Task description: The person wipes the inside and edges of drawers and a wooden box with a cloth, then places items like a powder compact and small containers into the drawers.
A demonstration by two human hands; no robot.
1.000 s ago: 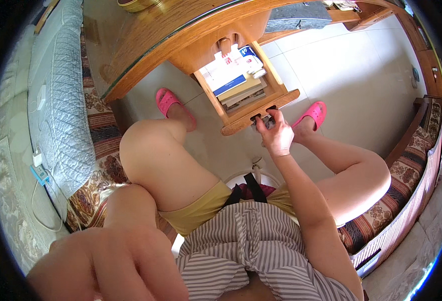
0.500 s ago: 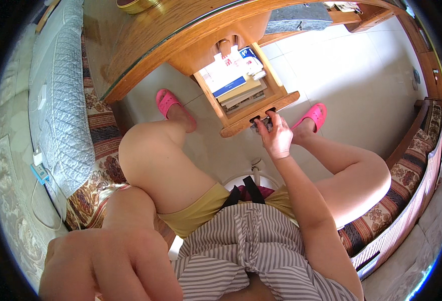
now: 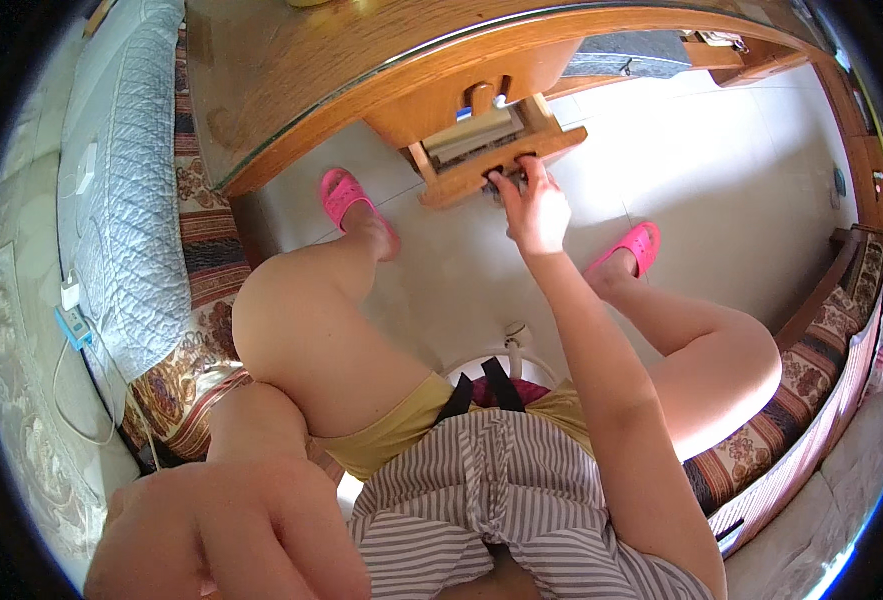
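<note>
My right hand [image 3: 538, 208] grips the front board of a wooden drawer [image 3: 501, 168], its thumb and fingers hooked at two dark finger holes. The drawer stands partly out from under the desk, and books [image 3: 473, 137] with yellowed page edges show inside. Part of a small white thing [image 3: 501, 101] peeks out at the drawer's back. Very close to the camera, my left hand [image 3: 231, 530] is curled with its knuckles up, its forearm propped by my left knee. Whatever it may hold is hidden.
The glass-topped wooden desk [image 3: 291, 90] stretches across the far side. A grey box [image 3: 629, 55] sits on a low shelf at right. Pink slippers [image 3: 346, 198] are on my feet. A patterned bench seat [image 3: 761, 440] lies right; a blue quilted cover [image 3: 141, 200] and cable [image 3: 61, 390] lie left.
My right hand has moved away from me with the drawer, which has slid further in under the desk. Less of its contents shows now. My left hand stays almost where it was.
</note>
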